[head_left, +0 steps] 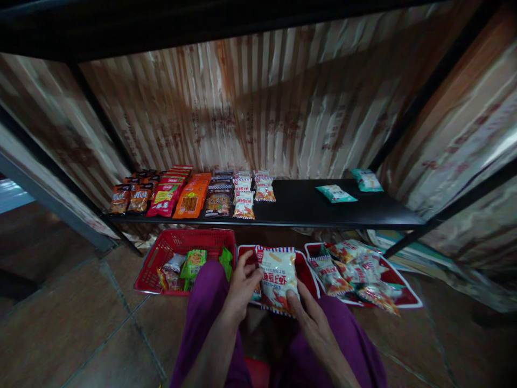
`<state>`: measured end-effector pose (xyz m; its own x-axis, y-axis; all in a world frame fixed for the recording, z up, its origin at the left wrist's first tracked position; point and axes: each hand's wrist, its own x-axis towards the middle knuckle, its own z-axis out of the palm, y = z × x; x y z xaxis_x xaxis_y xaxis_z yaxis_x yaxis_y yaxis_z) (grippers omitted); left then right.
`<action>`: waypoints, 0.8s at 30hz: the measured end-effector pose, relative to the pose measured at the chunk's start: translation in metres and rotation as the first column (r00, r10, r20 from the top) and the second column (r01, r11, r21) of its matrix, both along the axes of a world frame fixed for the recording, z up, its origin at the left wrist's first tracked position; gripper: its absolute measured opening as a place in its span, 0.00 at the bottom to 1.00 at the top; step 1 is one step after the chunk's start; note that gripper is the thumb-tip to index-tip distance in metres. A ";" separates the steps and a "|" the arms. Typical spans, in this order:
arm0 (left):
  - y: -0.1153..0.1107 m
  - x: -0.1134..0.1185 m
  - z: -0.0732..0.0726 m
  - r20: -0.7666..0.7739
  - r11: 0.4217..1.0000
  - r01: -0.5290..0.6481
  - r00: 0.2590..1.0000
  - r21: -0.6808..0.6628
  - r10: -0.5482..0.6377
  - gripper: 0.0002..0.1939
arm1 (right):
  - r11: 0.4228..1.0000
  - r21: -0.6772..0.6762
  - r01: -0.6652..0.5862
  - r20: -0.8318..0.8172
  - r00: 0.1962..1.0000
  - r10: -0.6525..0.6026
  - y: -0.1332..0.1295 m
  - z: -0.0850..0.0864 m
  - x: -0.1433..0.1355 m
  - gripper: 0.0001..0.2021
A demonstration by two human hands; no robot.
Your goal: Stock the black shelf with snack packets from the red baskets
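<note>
Between my two hands is a white and red snack bag [278, 277] with striped ends, held upright above the middle red basket [301, 267]. My left hand [242, 285] grips its left edge, fingers bent against it. Along the lower right edge, my right hand [307, 312] pinches the bag with the thumb in front. Matching white and red bags [243, 196] lie in short rows on the black shelf [294, 207] ahead. More bags of that kind [331, 275] are piled in the right basket [410, 300]. The bag and my knees hide most of the middle basket.
On the shelf's left are brown bags [121, 199], red bags [166, 196], orange bags [193, 195] and dark checkered bags [218, 199]. Two teal bags [336, 193] lie at its right. The left red basket [161, 242] holds green bags [194, 264]. Black posts [448, 210] flank the shelf.
</note>
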<state>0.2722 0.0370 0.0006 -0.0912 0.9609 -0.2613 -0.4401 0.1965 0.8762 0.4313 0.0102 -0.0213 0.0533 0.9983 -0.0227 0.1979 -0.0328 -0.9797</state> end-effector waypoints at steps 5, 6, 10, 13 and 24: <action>0.003 0.012 -0.005 0.020 0.993 0.113 0.993 0.031 -0.113 0.32 | 0.989 -0.088 0.115 -0.087 0.989 -0.123 0.018 -0.006 0.008 0.27; 0.006 0.014 -0.006 0.006 0.991 0.127 0.992 0.041 -0.128 0.32 | 0.987 -0.101 0.124 -0.108 0.985 -0.135 0.024 -0.005 0.010 0.28; 0.027 0.024 -0.010 -0.081 0.983 0.153 0.986 0.102 -0.145 0.29 | 0.987 -0.129 0.096 -0.167 0.979 -0.117 0.059 0.005 0.017 0.28; 0.058 0.033 -0.013 -0.115 0.983 0.095 0.990 0.155 -0.078 0.25 | 0.997 -0.045 0.058 -0.130 0.990 -0.064 0.097 0.014 0.020 0.27; 0.205 0.048 -0.017 -0.310 0.944 -0.069 0.935 0.322 0.174 0.19 | 0.979 0.140 0.147 -0.146 0.981 -0.126 0.254 0.000 0.009 0.36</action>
